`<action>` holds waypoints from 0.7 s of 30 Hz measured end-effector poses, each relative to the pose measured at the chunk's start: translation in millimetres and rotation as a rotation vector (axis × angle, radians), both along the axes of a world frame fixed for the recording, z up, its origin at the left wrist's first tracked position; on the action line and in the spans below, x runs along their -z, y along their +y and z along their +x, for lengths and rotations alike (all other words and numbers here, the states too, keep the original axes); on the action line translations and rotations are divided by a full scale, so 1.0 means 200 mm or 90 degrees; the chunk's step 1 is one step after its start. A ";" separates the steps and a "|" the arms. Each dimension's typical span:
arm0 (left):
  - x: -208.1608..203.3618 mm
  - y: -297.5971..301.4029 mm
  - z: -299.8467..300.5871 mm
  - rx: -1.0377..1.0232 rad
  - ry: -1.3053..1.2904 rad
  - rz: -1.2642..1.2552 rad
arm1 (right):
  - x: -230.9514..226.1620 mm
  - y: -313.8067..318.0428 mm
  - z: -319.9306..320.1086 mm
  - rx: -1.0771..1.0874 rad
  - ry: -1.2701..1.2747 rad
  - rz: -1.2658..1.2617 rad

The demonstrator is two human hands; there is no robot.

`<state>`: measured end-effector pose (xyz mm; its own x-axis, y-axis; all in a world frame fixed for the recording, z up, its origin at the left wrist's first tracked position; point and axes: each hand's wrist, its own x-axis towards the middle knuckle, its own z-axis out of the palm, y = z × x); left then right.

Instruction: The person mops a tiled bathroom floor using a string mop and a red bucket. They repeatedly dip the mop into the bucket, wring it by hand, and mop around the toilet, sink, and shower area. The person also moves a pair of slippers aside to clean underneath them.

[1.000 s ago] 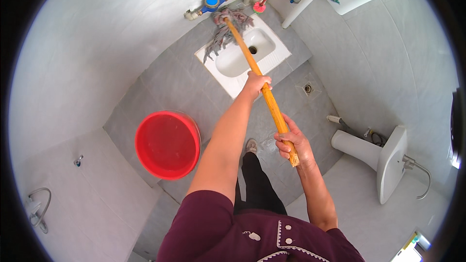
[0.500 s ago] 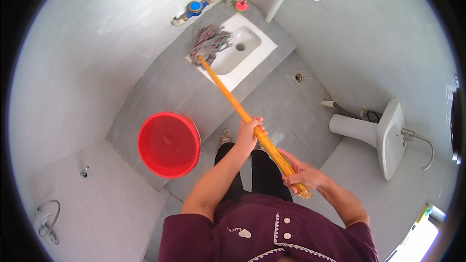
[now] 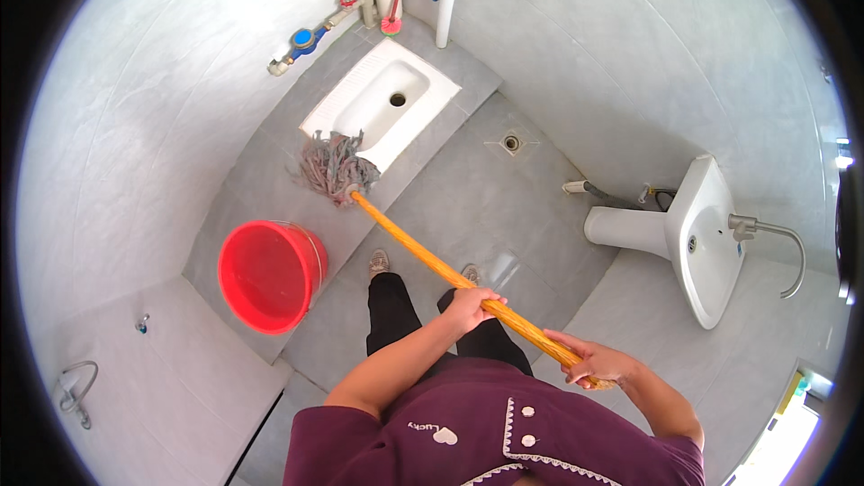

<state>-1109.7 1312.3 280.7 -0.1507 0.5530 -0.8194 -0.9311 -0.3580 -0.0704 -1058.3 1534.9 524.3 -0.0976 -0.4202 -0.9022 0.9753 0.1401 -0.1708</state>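
Note:
A string mop (image 3: 423,254) with a long orange-yellow wooden handle slants across the middle of the view. My left hand (image 3: 470,308) is wrapped round the handle partway along. Close to the handle's near end, my right hand (image 3: 589,362) grips it, thumb lying along the wood. The mop's grey-pink cloth strands (image 3: 335,165) lie on the grey tiled step, partly over the near left edge of the white squat toilet (image 3: 436,81). To the left of the handle stands a red bucket (image 3: 236,277) with a wire handle.
A pedestal washbasin (image 3: 706,261) with a curved tap stands on the right. The floor drain (image 3: 511,143) lies beyond the step's edge. At the back are a red toilet brush (image 3: 391,25), pipes and a blue water meter (image 3: 303,40). A hand shower (image 3: 76,391) hangs lower left.
The mop head has come nearer to me, off the toilet's left side onto its near edge and the step. Both hands have drawn back with the handle. The view has shifted too.

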 end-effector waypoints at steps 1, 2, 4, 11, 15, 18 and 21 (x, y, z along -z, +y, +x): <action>-0.01 0.11 0.03 0.017 -0.003 -0.004 | -0.02 0.08 0.05 0.022 0.002 0.015; -0.01 0.21 0.06 0.033 -0.006 -0.011 | -0.02 0.15 0.11 0.043 0.004 0.028; 0.02 0.37 0.09 0.067 0.035 0.005 | -0.03 0.27 0.24 0.102 0.021 0.037; 0.10 0.78 -0.08 0.180 0.224 -0.016 | 0.09 0.42 0.35 0.297 0.114 0.080; 0.28 0.73 -0.35 0.188 0.354 -0.043 | 0.29 0.34 0.18 0.330 0.192 0.090; 0.19 0.72 -0.49 0.210 0.458 -0.267 | 0.41 0.25 0.03 0.373 0.253 0.079; 0.18 0.55 -0.48 0.153 0.576 -0.263 | 0.54 0.16 -0.17 0.399 0.283 0.075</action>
<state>-1205.7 1422.8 244.1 -0.7295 0.3504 -0.5875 -0.6247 0.0087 0.7808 -1091.6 1566.4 416.7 -0.6487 -0.0711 -0.7577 0.7219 -0.3728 -0.5830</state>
